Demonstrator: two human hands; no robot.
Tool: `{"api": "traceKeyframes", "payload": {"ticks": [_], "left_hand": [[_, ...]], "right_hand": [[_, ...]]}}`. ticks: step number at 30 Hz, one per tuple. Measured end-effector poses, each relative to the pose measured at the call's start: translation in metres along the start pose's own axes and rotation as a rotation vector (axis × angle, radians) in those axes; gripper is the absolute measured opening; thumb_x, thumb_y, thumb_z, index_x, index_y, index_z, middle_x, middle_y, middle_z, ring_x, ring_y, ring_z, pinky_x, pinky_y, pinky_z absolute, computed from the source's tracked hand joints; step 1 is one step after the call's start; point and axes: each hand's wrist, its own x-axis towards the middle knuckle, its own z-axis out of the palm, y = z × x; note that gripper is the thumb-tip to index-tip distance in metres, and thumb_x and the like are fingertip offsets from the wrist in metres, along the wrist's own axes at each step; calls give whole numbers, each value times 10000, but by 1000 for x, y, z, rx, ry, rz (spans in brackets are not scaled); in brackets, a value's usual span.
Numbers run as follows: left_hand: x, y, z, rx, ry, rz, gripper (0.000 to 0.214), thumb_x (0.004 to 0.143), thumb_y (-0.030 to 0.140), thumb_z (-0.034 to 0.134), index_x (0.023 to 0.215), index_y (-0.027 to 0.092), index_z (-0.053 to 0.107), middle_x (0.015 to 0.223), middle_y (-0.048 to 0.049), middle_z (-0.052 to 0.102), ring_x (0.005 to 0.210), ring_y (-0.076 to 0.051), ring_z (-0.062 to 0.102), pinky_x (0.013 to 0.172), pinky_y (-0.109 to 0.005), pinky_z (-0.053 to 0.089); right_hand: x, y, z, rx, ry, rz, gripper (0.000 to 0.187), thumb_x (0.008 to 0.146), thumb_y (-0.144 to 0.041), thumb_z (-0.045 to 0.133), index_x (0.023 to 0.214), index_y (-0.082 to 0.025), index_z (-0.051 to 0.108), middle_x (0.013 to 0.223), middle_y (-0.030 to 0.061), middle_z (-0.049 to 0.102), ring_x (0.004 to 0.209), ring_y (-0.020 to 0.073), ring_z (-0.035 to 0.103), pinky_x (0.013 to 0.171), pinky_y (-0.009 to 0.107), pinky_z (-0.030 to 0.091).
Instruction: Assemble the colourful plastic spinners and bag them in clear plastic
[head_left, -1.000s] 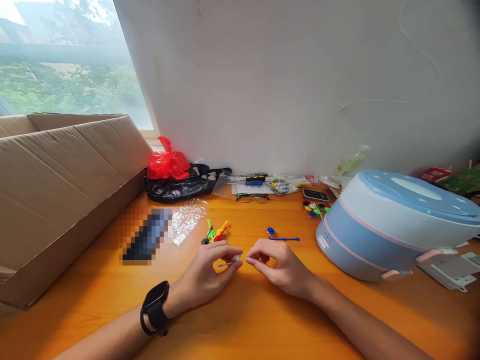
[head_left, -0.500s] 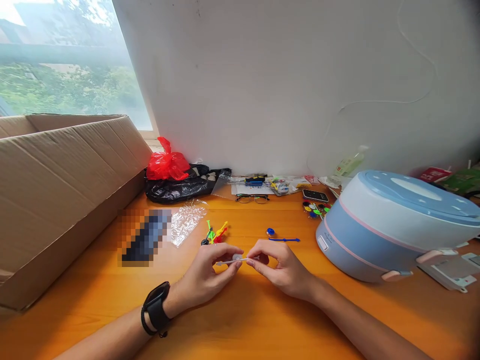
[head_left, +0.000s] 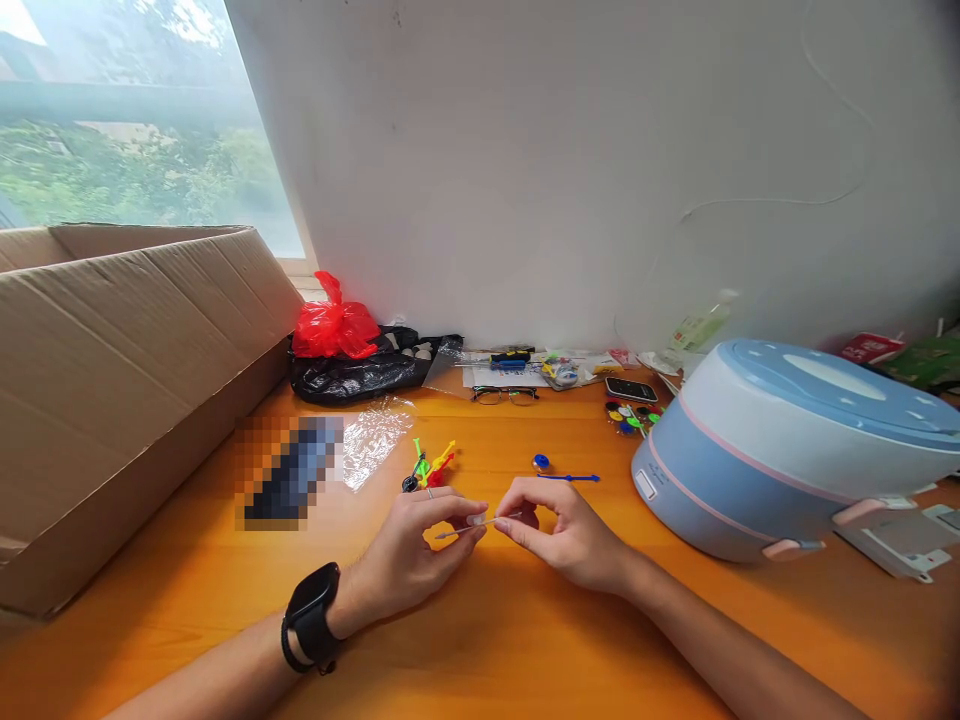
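Note:
A thin white plastic stick [head_left: 452, 533] with a pointed end lies between my two hands. My left hand [head_left: 427, 535] pinches it together with a small whitish round piece [head_left: 475, 519], partly covered by the fingers. Thumb and forefinger of my right hand [head_left: 559, 530] are closed on the stick's other end. Just beyond the left hand is a pile of green, yellow, red and black plastic sticks [head_left: 431, 468]. A blue round piece [head_left: 541, 463] and a blue plastic stick [head_left: 568, 478] rest on the table beyond my right hand.
A cardboard box [head_left: 135, 360] stands on the left, a blue and white lunch box [head_left: 757, 460] on the right. Along the wall are a black bag [head_left: 360, 380], a red bag [head_left: 334, 328], glasses [head_left: 506, 396], a phone-like device [head_left: 631, 390] and several coloured round pieces [head_left: 626, 418].
The white stick has tilted slightly, its pointed end lower and its right end higher. Both hands stay nearly in place, and the things on the table have not moved.

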Motion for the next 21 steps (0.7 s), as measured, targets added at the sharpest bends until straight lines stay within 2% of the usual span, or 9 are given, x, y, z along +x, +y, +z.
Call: {"api": "traceKeyframes", "payload": {"ticks": [4,10,13,15,17,21], "left_hand": [[-1,0,0,39,11,44,156,983,150,661,1077,174,783,892,-69,808,768,-174,750,757,-279,628],[-1,5,2,49,16,18,177,1002,180,652,1079,184,811,906,-98,812,765,-202,757,701,-297,606],[-1,9,1,-12,16,-47,164,982,198,677,1068,187,817,900,-87,808,779,-199,745,746,-307,609],[0,8,0,-165,24,-155,270,950,222,719,1210,199,789,935,-73,807,839,-205,744,827,-331,617],[0,5,-1,-414,14,-305,353,945,276,726,1289,204,767,991,-81,807,897,-224,747,889,-370,615],[4,-4,-2,-922,-14,-565,277,930,358,704,1067,172,856,1054,-130,799,940,-262,737,925,-412,587]], "right_hand": [[1,-3,1,-12,4,-19,198,998,-330,698,875,-180,737,769,5,625,718,152,545,692,288,439],[-1,-7,2,-46,25,-61,201,1000,-308,673,847,-182,707,724,-5,579,675,146,510,646,291,414],[-1,-8,2,-59,41,-95,192,1003,-309,676,860,-186,711,745,1,588,692,151,519,667,298,424],[0,-7,2,-45,45,-103,181,1006,-320,686,884,-189,714,770,4,594,714,154,529,690,301,433],[0,-7,1,-19,52,-96,181,1016,-337,687,912,-192,716,798,8,599,735,158,534,714,304,442],[0,-3,-3,57,54,-73,195,1035,-369,677,961,-195,726,867,26,630,791,169,556,757,312,457]]}}
